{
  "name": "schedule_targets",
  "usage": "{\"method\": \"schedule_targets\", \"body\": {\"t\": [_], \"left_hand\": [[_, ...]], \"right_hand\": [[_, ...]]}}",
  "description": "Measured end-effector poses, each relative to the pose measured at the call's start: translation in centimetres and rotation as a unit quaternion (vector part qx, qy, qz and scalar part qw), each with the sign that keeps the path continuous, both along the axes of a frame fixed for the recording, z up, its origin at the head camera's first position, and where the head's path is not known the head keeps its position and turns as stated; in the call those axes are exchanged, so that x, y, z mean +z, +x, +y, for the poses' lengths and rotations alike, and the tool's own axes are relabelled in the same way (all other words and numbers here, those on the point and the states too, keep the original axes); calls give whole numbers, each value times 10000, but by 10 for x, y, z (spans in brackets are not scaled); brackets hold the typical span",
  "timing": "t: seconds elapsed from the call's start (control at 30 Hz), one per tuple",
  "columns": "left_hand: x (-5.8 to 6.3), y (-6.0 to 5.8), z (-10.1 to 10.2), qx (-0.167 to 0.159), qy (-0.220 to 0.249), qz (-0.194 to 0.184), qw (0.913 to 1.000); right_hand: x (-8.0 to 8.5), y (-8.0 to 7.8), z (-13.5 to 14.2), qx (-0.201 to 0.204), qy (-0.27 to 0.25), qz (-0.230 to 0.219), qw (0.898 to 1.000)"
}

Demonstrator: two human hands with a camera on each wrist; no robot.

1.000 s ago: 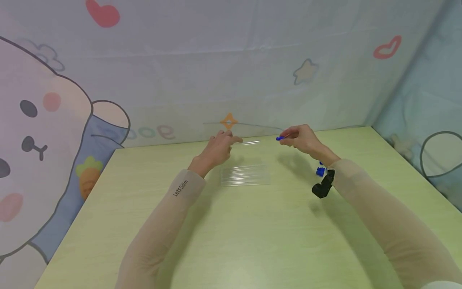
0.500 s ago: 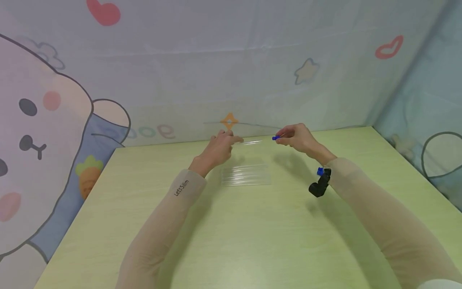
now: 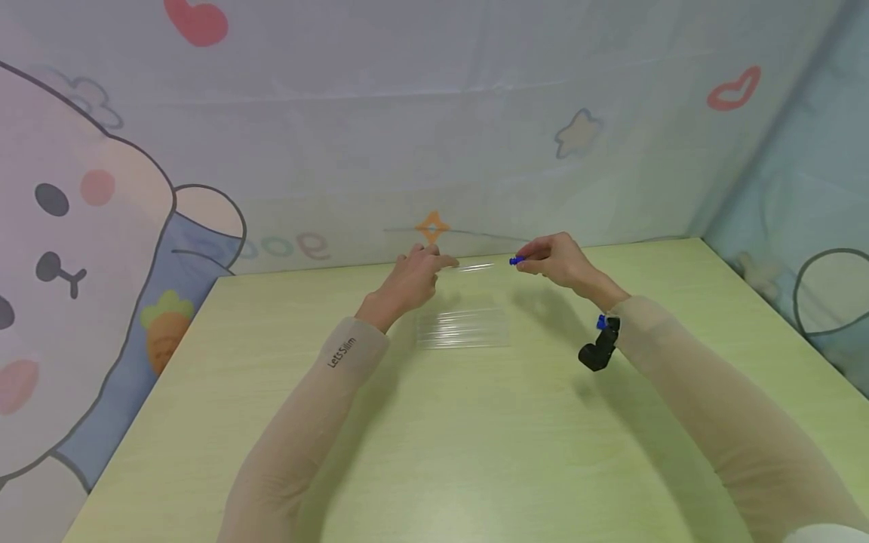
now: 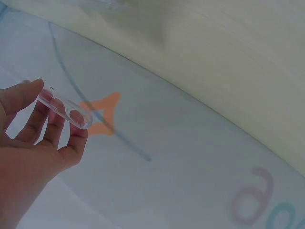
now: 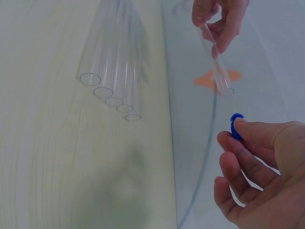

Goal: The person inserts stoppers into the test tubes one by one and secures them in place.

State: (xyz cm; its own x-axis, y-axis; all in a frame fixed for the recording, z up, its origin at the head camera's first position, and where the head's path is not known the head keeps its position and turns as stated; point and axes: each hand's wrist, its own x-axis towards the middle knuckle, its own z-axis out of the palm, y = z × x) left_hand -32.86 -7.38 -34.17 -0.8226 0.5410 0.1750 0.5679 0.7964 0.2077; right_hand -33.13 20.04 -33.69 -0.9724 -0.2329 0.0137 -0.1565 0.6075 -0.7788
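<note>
Careful: clear tube (image 3: 477,268) and blue stopper (image 5: 236,126) are both off the table (image 3: 434,437), facing each other, not touching.
Left hand (image 3: 410,277) pinches the tube between thumb and fingers, rim toward the stopper; right hand (image 5: 267,167) pinches the stopper, thumb against index fingertip. Main risk, as judged: misalignment. If the two meet off-axis, the stopper could catch on the rim and tip or pop out of such a small grip. Smooth wall could also let the tube slide back under a push, nothing visible backing it. Count: one tube in hand, five spare tubes (image 5: 112,57) lying side by side on the table; one stopper in hand, at least one other blue piece (image 3: 601,322) by the right wrist, partly hidden, so total unclear.
</note>
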Motion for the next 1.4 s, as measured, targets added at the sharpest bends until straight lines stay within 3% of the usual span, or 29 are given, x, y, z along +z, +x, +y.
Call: {"method": "schedule_targets", "body": {"t": [1.4], "left_hand": [[2,0,6,-52,-25,-69,10000]], "right_hand": [[-1,0,-12,282,-129,63,9995]]}}
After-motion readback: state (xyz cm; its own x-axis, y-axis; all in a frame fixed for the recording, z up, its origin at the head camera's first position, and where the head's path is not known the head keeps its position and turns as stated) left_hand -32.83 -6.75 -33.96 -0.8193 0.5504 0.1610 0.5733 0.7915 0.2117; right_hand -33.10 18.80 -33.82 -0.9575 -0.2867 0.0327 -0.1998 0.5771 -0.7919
